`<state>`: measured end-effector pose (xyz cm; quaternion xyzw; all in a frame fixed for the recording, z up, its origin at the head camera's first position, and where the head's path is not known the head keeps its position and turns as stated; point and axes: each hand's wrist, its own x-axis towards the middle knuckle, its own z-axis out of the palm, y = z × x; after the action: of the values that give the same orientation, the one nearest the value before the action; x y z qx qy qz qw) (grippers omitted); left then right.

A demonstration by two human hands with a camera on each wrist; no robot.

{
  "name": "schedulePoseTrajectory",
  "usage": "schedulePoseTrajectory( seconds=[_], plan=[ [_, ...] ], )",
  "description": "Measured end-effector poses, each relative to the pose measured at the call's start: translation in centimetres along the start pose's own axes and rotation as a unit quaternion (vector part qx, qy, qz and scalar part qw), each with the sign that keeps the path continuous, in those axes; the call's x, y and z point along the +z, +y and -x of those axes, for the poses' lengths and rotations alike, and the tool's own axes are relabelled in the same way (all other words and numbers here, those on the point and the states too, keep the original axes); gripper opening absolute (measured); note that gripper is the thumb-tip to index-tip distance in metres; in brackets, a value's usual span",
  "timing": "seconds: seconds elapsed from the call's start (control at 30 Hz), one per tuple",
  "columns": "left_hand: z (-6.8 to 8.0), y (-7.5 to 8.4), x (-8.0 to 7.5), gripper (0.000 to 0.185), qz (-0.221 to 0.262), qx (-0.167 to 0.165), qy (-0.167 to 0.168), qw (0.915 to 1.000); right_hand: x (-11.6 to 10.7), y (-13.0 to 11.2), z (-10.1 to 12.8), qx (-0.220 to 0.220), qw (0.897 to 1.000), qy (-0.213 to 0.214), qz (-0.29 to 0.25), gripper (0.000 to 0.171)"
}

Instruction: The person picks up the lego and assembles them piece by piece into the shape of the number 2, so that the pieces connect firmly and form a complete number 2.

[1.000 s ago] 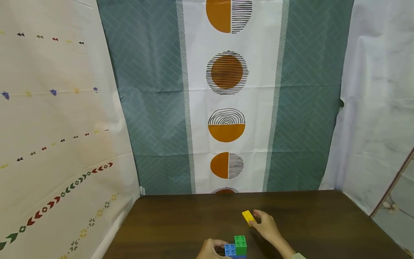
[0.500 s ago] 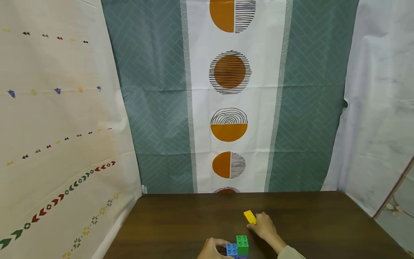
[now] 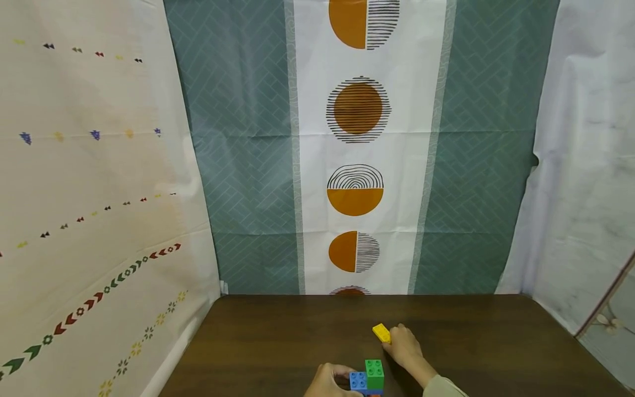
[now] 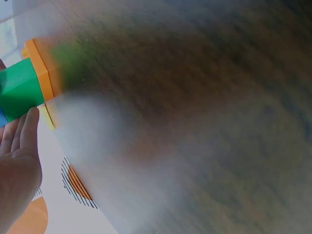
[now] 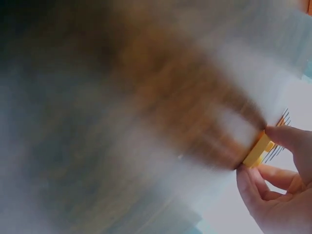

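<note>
At the bottom of the head view my left hand (image 3: 329, 381) holds a small stack of toy building bricks. A blue brick (image 3: 358, 379) and a taller green brick (image 3: 374, 374) show on top. The left wrist view shows an orange brick (image 4: 41, 68) beside the green brick (image 4: 20, 90), at the table surface, with my left fingers (image 4: 30, 129) against the stack's side. Farther forward, my right hand (image 3: 405, 348) pinches a flat yellow brick (image 3: 381, 332) by its near end. In the right wrist view, thumb and fingertips grip opposite ends of this yellow brick (image 5: 258, 150), low over the table.
The dark brown wooden table (image 3: 278, 342) extends to a patterned curtain (image 3: 354, 165) at the back. A cream cloth (image 3: 99, 220) hangs along the left side and a white marbled sheet (image 3: 580, 193) along the right.
My right fingers have come in from beside the yellow brick and taken hold of its near end. My left hand still holds the stack. The head view has shifted slightly.
</note>
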<state>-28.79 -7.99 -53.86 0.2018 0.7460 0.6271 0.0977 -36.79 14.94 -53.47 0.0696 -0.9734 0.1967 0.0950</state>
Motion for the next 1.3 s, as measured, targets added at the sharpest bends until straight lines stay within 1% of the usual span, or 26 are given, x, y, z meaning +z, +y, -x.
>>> schedulePoseTrajectory(
  seconds=[0.13,0.27,0.33,0.4,0.5,0.67,0.77,0.9,1.0,1.13,1.3],
  plan=[
    [0.1,0.0,0.0,0.028,-0.006,0.006,0.0,1.0,-0.2,0.2,0.2,0.008,0.999,-0.017,-0.046,0.018],
    [0.2,0.1,0.0,0.027,-0.005,-0.015,0.004,0.9999,-0.7,0.3,0.6,0.019,0.994,-0.04,-0.099,0.016],
    [0.2,0.2,0.1,0.026,-0.008,-0.026,0.005,0.9996,-1.0,0.3,0.9,0.022,0.991,-0.054,-0.12,0.018],
    [0.2,0.2,0.1,0.027,-0.013,-0.027,0.005,0.9995,-1.1,0.3,1.3,0.017,0.988,-0.066,-0.14,0.022],
    [0.3,0.3,0.2,0.028,-0.016,-0.024,0.005,0.9996,-1.5,0.5,1.8,-0.008,0.98,-0.089,-0.179,0.026],
    [0.2,0.1,0.1,0.03,-0.016,-0.019,0.0,0.9997,-3.2,0.4,2.5,-0.081,0.96,-0.129,-0.236,0.029],
    [0.1,-0.1,0.0,0.031,-0.019,-0.011,-0.003,0.9997,-4.2,-0.3,2.9,-0.11,0.953,-0.124,-0.252,0.029],
    [0.1,-0.2,0.1,0.032,-0.02,-0.011,-0.002,0.9997,-5.8,-1.5,3.6,-0.128,0.95,-0.099,-0.269,0.033],
    [0.1,-0.2,0.2,0.033,-0.019,-0.014,-0.003,0.9997,-6.9,-2.4,4.2,-0.13,0.946,-0.093,-0.281,0.036],
    [0.1,-0.2,0.2,0.031,-0.014,-0.013,-0.007,0.9998,-8.0,-3.3,5.1,-0.138,0.94,-0.11,-0.293,0.038],
    [0.1,-0.2,0.0,0.032,-0.006,-0.017,-0.005,0.9998,-8.9,-3.8,5.9,-0.162,0.925,-0.148,-0.31,0.038]
  ],
)
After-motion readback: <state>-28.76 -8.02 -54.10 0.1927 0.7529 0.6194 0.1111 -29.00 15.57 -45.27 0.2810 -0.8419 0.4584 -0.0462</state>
